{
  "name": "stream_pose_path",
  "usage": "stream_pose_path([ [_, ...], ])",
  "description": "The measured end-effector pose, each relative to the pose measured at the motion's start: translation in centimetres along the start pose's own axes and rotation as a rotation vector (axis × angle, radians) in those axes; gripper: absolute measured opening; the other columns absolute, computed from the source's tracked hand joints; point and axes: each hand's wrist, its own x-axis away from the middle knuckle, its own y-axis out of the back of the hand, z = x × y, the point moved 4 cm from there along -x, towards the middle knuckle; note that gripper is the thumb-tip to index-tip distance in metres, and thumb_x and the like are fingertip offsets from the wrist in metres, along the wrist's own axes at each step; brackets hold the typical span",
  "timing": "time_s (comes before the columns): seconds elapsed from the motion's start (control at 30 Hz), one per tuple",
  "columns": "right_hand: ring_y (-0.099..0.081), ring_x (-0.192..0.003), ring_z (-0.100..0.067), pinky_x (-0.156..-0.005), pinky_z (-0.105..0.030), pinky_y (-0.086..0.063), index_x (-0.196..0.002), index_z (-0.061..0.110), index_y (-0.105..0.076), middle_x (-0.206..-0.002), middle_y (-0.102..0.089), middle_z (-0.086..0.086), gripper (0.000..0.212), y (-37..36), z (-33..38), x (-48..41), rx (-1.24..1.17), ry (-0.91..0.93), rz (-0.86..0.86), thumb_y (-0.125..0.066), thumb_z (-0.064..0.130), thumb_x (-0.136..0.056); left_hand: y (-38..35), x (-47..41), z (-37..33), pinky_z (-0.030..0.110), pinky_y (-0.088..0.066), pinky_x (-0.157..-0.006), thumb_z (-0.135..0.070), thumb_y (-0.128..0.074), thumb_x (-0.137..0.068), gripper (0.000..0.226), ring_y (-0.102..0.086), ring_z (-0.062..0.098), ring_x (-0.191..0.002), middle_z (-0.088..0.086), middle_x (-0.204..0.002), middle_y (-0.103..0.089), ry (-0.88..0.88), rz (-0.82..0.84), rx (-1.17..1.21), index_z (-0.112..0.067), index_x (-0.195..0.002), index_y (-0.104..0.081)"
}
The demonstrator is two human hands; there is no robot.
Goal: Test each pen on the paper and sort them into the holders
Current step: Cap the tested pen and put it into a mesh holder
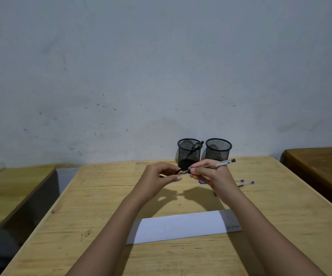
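My right hand (208, 173) grips a clear pen with a dark end (219, 163), held level above the table with its tip pointing left. My left hand (161, 174) pinches a small dark cap (178, 171) right at the pen's tip. A white sheet of paper (183, 226) lies on the wooden table (81, 196) near me, with faint scribbles at its right end. Two black mesh holders stand at the table's far edge: the left holder (189, 154) has a dark pen in it, while the right holder (218, 149) looks empty.
Two clear pens with purple ends (247, 183) lie on the table to the right of my right hand, and something blue (202, 182) shows under that hand. A grey wall rises behind the table. Other wooden tables flank it left (11, 188) and right (320, 168).
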Motion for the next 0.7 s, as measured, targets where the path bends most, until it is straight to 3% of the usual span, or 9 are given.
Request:
stream_pose_path([
  [0.13,-0.067,-0.059,-0.017,-0.059,-0.018,-0.053,-0.08,-0.009,-0.064,-0.064,-0.068,-0.011,0.009,-0.1,0.4,0.3,0.002,0.003,0.019,-0.062,-0.015,-0.074,-0.7,0.0,-1.0,0.027,-0.054,-0.072,-0.012,-0.077,-0.074,0.019,-0.065,0.007,-0.073,-0.009,-0.079,-0.072,-0.022,-0.003,0.051,-0.029,-0.082,-0.072],
  [0.27,-0.069,-0.062,-0.017,-0.061,-0.018,-0.054,-0.08,-0.002,-0.065,-0.066,-0.07,-0.008,0.01,0.3,0.6,0.7,-0.01,0.023,0.002,-0.064,-0.011,-0.075,-0.6,0.1,-0.9,0.021,-0.055,-0.072,-0.004,-0.078,-0.07,0.02,-0.065,0.011,-0.074,0.005,-0.082,-0.072,0.076,-0.083,0.302,-0.009,-0.088,-0.073],
  [0.47,-0.069,-0.061,-0.018,-0.059,-0.018,-0.055,-0.08,-0.003,-0.062,-0.068,-0.071,-0.009,0.014,0.4,0.6,1.6,-0.13,0.006,-0.029,-0.061,-0.016,-0.075,-1.8,0.5,-0.7,0.017,-0.055,-0.07,0.004,-0.068,-0.077,0.017,-0.069,0.014,-0.071,0.011,-0.08,-0.072,0.174,-0.094,0.6,0.003,-0.094,-0.069],
  [0.7,-0.07,-0.06,-0.018,-0.06,-0.018,-0.056,-0.08,-0.003,-0.06,-0.064,-0.071,-0.008,0.015,0.1,1.4,2.0,-0.161,0.046,-0.054,-0.059,-0.017,-0.076,-2.2,0.3,-2.2,0.018,-0.056,-0.071,0.006,-0.068,-0.077,0.013,-0.069,0.013,-0.069,0.014,-0.08,-0.069,0.111,-0.132,0.585,-0.002,-0.086,-0.07],
])
